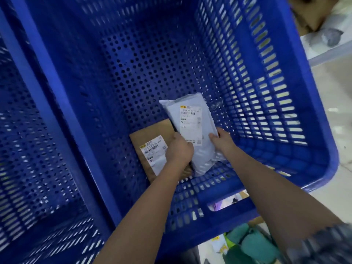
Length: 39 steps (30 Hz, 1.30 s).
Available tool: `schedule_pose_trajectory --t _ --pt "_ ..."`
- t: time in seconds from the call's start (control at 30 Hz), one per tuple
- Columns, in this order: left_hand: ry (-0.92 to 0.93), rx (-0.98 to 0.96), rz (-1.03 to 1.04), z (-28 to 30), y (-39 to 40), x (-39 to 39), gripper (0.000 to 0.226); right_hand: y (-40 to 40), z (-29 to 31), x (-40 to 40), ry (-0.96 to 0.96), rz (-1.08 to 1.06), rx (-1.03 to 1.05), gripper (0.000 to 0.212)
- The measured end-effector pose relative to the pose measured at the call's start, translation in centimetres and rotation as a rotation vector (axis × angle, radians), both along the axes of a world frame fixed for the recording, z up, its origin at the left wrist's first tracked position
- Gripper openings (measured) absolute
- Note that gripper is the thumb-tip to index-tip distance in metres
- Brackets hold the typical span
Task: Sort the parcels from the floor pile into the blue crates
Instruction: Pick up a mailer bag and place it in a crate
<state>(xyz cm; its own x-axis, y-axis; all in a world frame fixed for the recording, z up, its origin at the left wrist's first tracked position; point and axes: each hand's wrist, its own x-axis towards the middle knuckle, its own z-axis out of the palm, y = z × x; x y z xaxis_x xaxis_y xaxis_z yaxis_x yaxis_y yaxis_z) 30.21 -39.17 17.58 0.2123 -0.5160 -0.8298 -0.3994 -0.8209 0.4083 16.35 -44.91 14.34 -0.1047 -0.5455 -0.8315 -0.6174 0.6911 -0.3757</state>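
— Blue plastic fills nearly the whole view: a big perforated blue crate (285, 111), and both arms reach deep inside it.

— What are the hands on?

— A white poly mailer (192, 130) with a printed shipping label. The left hand (179, 151) curls its fingers around the mailer's left edge, thumb on top near the label. The right hand (222, 140) grips the right edge, fingers wrapped behind, thumb on the front.

— Where does the mailer sit?

— Low in the crate, near its front wall, tilted with its far end raised. Whether its near end touches the crate floor, I cannot tell.

— Anything under it?

— Yes, a brown cardboard parcel (152, 134) lies flat on the crate floor, its own label facing up. The mailer overlaps its right side.

— And around the crate?

— A second blue crate (28, 149) stands just beside it on the left, rims touching. Green packages (255, 244) lie on the floor below the front wall, and pale floor tiles (335, 92) show at right.
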Motion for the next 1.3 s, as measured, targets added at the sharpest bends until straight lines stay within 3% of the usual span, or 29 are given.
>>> schedule_pose_trajectory --t 0.13,0.33,0.43,0.57,0.67,0.77,0.83,0.97,1.07,1.2,1.3 --pt "-0.087 0.005 -0.163 -0.2 0.3 -0.4 0.039 0.6 -1.3 -0.2 0.026 0.051 0.006 0.035" --pt "-0.057 0.004 -0.27 -1.0 1.1 0.2 0.036 0.7 -2.3 0.7 0.159 0.21 -0.08 0.034" --pt "-0.028 -0.008 -0.295 -1.1 1.7 0.3 0.038 0.6 -2.4 1.0 0.302 0.445 -0.1 0.033" --pt "0.06 -0.008 -0.2 -0.9 2.3 0.2 0.038 0.4 -1.6 1.7 0.535 0.85 0.15 0.072" --pt "0.149 -0.012 -0.039 0.1 3.7 0.1 0.026 0.6 0.1 1.6 0.59 0.948 0.247 0.069" --pt "0.146 0.031 0.053 2.0 5.2 0.1 0.015 0.7 4.0 1.1 0.356 0.81 0.228 0.051" --pt "0.138 0.067 0.094 3.8 5.7 -0.2 0.024 1.0 7.7 0.3 0.131 0.632 0.095 0.046" --pt "0.223 0.051 0.247 8.4 5.5 -1.8 0.016 4.1 16.8 -2.8 -0.196 0.199 -0.595 0.02" --pt "0.298 -0.08 0.447 12.7 5.1 -3.3 0.017 8.2 21.2 -7.2 -0.2 -0.061 -0.912 0.018" --pt "0.244 -0.519 0.475 17.4 6.7 -5.0 0.023 14.6 21.1 -14.4 -0.056 -0.501 -0.798 0.024" --pt "0.242 -0.787 0.344 19.7 10.2 -7.0 0.026 21.7 19.3 -19.4 -0.049 -0.733 -0.496 0.017"
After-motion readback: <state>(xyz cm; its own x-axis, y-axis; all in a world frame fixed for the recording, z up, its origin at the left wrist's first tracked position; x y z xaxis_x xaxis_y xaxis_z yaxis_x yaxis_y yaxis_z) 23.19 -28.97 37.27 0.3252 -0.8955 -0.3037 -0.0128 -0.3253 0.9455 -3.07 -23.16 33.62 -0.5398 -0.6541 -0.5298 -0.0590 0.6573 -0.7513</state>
